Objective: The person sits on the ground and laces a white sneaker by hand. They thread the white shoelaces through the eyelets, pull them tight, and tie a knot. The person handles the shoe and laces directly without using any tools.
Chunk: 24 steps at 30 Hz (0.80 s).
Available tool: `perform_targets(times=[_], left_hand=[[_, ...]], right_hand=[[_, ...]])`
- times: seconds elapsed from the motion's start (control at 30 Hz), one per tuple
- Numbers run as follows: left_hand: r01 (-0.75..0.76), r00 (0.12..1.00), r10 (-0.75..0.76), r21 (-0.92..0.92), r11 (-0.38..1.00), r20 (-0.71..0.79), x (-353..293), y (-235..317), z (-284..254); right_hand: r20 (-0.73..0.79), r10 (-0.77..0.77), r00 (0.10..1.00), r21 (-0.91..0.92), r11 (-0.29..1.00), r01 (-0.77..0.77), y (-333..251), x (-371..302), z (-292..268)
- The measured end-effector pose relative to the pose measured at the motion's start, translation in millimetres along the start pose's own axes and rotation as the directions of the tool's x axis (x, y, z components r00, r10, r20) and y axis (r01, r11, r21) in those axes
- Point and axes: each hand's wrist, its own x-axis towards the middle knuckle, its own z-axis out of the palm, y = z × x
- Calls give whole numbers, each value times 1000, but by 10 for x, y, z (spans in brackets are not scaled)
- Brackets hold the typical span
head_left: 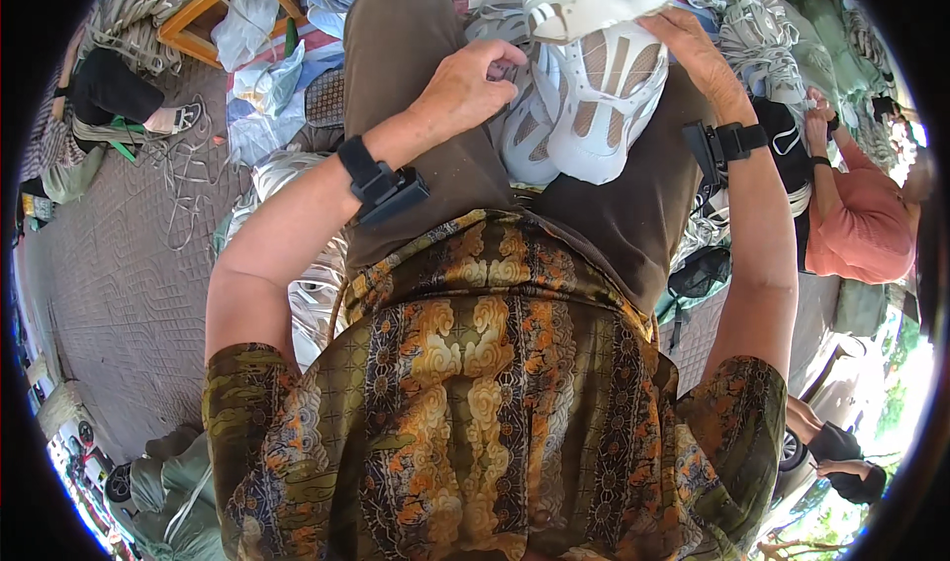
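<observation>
White shoe uppers with beige mesh panels lie between my knees. The nearest shoe upper [607, 116] points its rounded toe toward me, and another upper [529, 131] is partly beneath it on the left. My right hand [696, 54] is closed on the edge of a raised white upper [594, 5] that overlaps the top of the nearest one. Left of these pieces, my left hand [473, 81] has its fingers curled together in a pinch. What it pinches, if anything, is too small to make out. Both wrists carry black strapped devices.
Piles of white uppers [757, 42] lie at the far right, beside a person in a pink top [861, 220]. At the far left are a wooden frame [183, 27], plastic bags [245, 27] and another person's leg [119, 91]. Loose laces trail over the paved ground [109, 264].
</observation>
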Motion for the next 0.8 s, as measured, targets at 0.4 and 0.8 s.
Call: perform_targets(times=[0.4,0.8], left_hand=[[141,984,-121,-156,978,128,410,-333,264],[-341,909,254,-236,910,-332,325,451,50]], right_hand=[[29,-172,985,-79,982,174,136,-14,-71],[13,-83,996,308,948,75,-69,-194,-19]])
